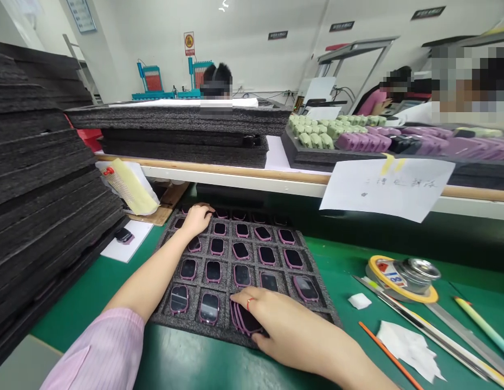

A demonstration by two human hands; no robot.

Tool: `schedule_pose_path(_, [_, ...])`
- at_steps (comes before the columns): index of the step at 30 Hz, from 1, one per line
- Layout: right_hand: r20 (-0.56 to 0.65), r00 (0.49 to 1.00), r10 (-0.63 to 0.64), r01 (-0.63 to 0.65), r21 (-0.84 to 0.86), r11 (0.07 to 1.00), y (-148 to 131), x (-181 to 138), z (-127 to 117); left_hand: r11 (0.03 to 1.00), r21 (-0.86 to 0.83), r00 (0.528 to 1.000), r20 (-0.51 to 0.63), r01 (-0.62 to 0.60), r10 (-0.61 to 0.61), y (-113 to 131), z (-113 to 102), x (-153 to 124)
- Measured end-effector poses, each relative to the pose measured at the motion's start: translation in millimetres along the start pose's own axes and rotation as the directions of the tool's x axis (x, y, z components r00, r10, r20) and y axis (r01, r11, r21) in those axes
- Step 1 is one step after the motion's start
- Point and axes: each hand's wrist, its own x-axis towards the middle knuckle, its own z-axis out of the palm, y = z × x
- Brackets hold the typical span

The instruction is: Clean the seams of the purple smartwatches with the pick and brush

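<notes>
A black foam tray (203, 279) lies on the green bench, its compartments holding smartwatch cases with dark glass faces and purple rims, such as this smartwatch case (210, 307). My right hand (284, 322) is at the front row, thumb and fingers closed around a stack of several smartwatch cases (239, 319) that lean together in one compartment. At the tray's far left, my left hand (198, 219) reaches to the back row with its fingers curled downward. What those fingers hold, if anything, is hidden.
Stacked black foam trays (44, 162) rise at the left. A shelf (284, 181) crosses above the tray's back, bearing green and purple parts. On the right lie a tape roll (382, 273), tweezers (418, 319), an orange stick (388, 352) and tissue (410, 346). Other people sit beyond.
</notes>
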Motion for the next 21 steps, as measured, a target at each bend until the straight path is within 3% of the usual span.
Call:
schedule_pose_path(5, [-0.025,0.996,0.083,-0.086,-0.13,0.988,-8,14,9,1.0,-0.028,1.0,0.012,-0.007,0.007,36,-31,1])
schedule_pose_path(7, [-0.043,0.995,0.093,-0.099,-0.145,0.985,-9,19,13,0.998,-0.069,0.998,0.067,-0.011,0.016,55,-48,-4])
schedule_pose_path(10, [-0.071,0.994,0.086,-0.096,-0.154,0.983,-7,21,15,0.989,-0.142,0.96,0.271,-0.032,0.07,84,-72,-29])
schedule_pose_path(12, [-0.082,0.994,0.075,-0.087,-0.156,0.984,-5,21,15,0.987,-0.155,0.888,0.446,-0.051,0.116,102,-81,-57])
schedule_pose_path(14, [-0.086,0.994,0.066,-0.079,-0.158,0.984,-3,21,15,0.99,-0.128,0.82,0.558,-0.066,0.127,117,-85,-89])
schedule_pose_path(18, [-0.098,0.994,0.053,-0.068,-0.159,0.985,-3,22,17,0.998,0.025,0.809,0.586,-0.058,0.033,128,-80,-140])
schedule_pose_path(21, [-0.111,0.993,0.035,-0.053,-0.163,0.985,-2,22,18,0.999,0.042,0.785,0.62,-0.029,-0.003,119,-75,-154])
